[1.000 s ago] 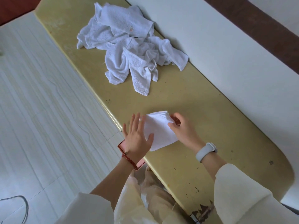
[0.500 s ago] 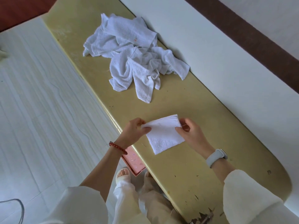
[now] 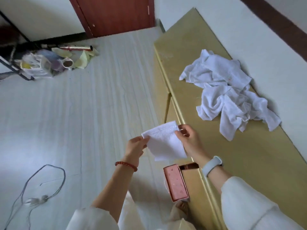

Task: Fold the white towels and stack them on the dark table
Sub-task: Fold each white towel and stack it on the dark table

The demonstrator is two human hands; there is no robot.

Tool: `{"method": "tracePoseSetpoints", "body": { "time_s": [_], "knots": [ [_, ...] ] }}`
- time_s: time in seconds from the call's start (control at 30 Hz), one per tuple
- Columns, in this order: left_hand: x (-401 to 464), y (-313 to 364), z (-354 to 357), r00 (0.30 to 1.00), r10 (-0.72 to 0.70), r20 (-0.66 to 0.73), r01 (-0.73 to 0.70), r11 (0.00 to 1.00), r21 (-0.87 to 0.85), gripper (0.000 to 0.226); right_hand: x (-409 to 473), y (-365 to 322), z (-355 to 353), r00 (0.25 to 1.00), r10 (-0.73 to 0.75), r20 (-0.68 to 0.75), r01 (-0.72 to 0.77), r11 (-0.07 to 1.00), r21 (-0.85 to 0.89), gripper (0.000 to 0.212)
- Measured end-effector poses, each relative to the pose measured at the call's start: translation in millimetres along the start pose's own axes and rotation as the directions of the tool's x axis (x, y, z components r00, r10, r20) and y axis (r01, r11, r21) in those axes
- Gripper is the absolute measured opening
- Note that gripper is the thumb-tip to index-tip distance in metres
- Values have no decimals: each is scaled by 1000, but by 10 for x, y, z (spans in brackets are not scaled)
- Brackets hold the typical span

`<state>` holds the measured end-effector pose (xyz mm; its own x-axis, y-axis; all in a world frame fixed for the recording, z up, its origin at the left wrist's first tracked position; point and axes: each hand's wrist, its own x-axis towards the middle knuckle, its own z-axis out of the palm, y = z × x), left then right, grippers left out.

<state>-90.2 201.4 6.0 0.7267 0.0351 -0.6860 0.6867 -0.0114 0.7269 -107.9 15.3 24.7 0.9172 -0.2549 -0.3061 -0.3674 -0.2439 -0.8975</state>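
1. The folded towel (image 3: 166, 143) is held in the air between both hands, off the edge of the yellow bench (image 3: 249, 155) and above the pale floor (image 3: 83, 113).
2. The left hand (image 3: 135, 146) pinches the towel's left corner, thumb on top and fingers curled beneath.
3. The right hand (image 3: 189, 140) pinches the opposite top corner, fingers curled round the edge. A pale wristband (image 3: 211, 165) sits on that wrist; a red bead bracelet (image 3: 126, 165) sits on the left one.
4. The towel shows as a small, roughly square packet with clean edges. I judge its folding complete or very nearly so.
5. A heap of unfolded towels (image 3: 229, 97) lies up and to the right of the right hand, well apart from it, on the bench top. Several pieces are tangled together; I cannot count them.
6. No dark table shows in this view, and no stack of finished towels is visible. A dark frame (image 3: 15, 67) stands far up and left of the left hand, beside some clutter; I cannot tell whether it belongs to the table.
7. A pink box (image 3: 176, 183) sits just below the hands, against the bench side.
8. Assessment: one towel is ready for placing. Placing it, and folding the whole heap, remain. The task stands at an early stage.
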Motion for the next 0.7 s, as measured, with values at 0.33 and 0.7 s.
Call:
{"method": "tracePoseSetpoints", "body": {
  "time_s": [0.33, 0.7],
  "knots": [
    [575, 923, -2593, 661, 676, -326, -320, 647, 692, 15, 568, -1566, 2810, 950, 32, 312, 13, 990, -142, 15],
    [1548, 2044, -4636, 711, 590, -383, -324, 758, 566, 27, 1432, -2956, 5012, 910, -222, 350, 352, 860, -369, 11]
  ]
}}
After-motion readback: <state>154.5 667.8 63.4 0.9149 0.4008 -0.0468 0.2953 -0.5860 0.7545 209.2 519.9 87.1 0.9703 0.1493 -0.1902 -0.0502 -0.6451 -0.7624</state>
